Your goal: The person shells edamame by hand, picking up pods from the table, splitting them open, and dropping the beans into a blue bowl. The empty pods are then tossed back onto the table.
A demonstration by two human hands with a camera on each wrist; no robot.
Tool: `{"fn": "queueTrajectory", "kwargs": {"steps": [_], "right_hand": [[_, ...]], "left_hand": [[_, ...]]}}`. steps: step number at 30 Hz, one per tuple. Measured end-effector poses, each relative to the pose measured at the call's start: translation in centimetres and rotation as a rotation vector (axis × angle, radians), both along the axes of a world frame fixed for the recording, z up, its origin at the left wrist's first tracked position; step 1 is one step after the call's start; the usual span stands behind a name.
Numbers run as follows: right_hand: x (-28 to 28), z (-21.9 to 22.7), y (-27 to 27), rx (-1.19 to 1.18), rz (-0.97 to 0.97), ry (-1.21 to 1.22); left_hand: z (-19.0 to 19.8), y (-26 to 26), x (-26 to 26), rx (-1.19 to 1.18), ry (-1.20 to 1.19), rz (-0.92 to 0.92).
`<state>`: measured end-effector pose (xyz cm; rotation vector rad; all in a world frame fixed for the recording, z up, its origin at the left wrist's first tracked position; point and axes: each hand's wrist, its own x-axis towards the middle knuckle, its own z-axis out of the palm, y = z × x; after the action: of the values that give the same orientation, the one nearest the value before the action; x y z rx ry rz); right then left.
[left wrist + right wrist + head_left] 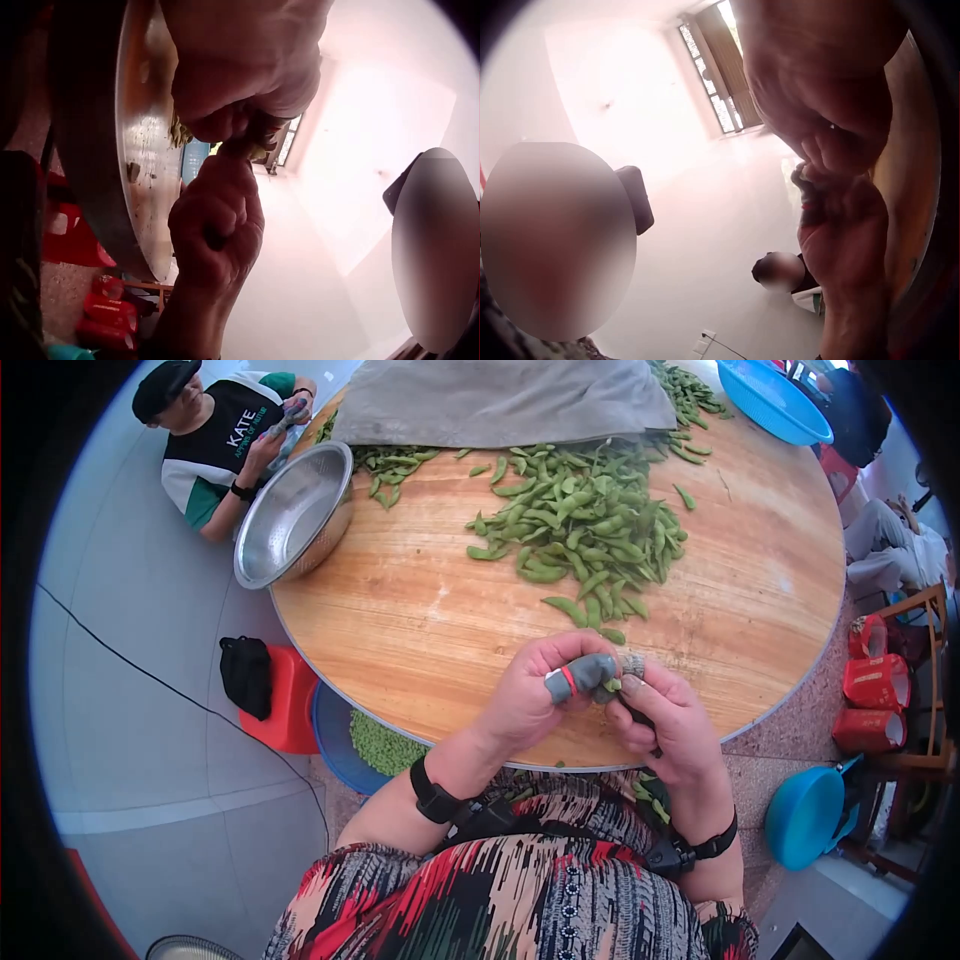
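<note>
Both hands meet over the near edge of the round wooden table (420, 630). A small green edamame pod (612, 685) shows between their fingertips, mostly hidden by the fingers. My left hand (530, 695) pinches it from the left, a grey cover with a red band on one finger. From the other side my right hand (685, 720) grips it with curled fingers and thumb, a greyish cover on a fingertip. In both wrist views the fingertips come together, dark against the light. Just beyond the hands lies a heap of edamame pods (590, 520).
A grey cloth (500, 400) covers more pods at the back. A metal basin (295, 515) sits at the table's left edge, a blue basket (775, 400) at the far right. Below left, a blue tub (335, 735) holds shelled beans beside a red stool (290, 700). Another person (225, 445) sits behind the basin.
</note>
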<state>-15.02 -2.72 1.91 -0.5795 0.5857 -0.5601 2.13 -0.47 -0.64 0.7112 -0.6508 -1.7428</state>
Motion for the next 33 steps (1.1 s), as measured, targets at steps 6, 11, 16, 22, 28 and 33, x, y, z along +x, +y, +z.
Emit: {"fn": "queueTrajectory", "kwargs": {"steps": [6, 11, 16, 22, 28, 33], "right_hand": [[1.3, -2.4, 0.1, -0.876, -0.237, 0.55], [0.2, -0.7, -1.7, -0.343, -0.069, 0.371], [0.8, 0.9, -2.9, -1.178, -0.123, 1.066], [1.6, -2.8, -2.7, -1.439, -0.264, 1.153], [-0.5, -0.6, -1.5, -0.293, -0.06, 0.312], [-0.3, -0.1, 0.0, -0.272, 0.005, 0.258]], "left_hand": [[0.0, 0.2, -1.0, -0.109, -0.294, 0.111], [-0.1, 0.6, -0.5, -0.151, -0.378, 0.229], [0.9, 1.5, 2.4, -0.201, -0.647, 0.305], [0.7, 3.8, -0.1, -0.344, -0.805, -0.221], [0.9, 2.0, -1.1, 0.079, 0.042, 0.078], [-0.1, 1.3, -1.9, 0.069, 0.062, 0.166]]}}
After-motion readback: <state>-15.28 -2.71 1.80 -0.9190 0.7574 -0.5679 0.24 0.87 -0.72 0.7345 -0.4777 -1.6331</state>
